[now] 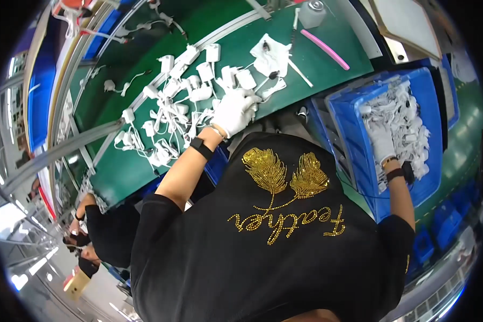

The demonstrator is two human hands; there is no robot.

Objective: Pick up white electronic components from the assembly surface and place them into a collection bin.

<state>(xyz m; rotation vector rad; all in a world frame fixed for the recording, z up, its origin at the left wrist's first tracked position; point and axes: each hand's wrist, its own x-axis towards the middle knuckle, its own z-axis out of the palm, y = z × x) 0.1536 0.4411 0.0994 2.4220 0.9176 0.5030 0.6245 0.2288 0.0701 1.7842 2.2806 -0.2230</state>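
Observation:
My left hand (235, 112), in a white glove, rests at the near edge of the green workbench (316, 70). Its fingers curl in, and what they hold, if anything, is hidden. Just beyond them lie white power adapters (246, 79) with their cables, part of a heap spreading to the left. My right hand (381, 144), also gloved, reaches down into a blue bin (354, 107) on my right. Coiled white cables with adapters (400, 110) fill that bin around the hand. White glove against white cables hides the fingers there.
A crumpled white cloth (268, 56) with dark bits on it lies by a thin white stick (300, 73). Farther right are a pink strip (325, 49) and a metal-topped bottle (312, 13). A co-worker (110, 228) in black sits along the bench at left.

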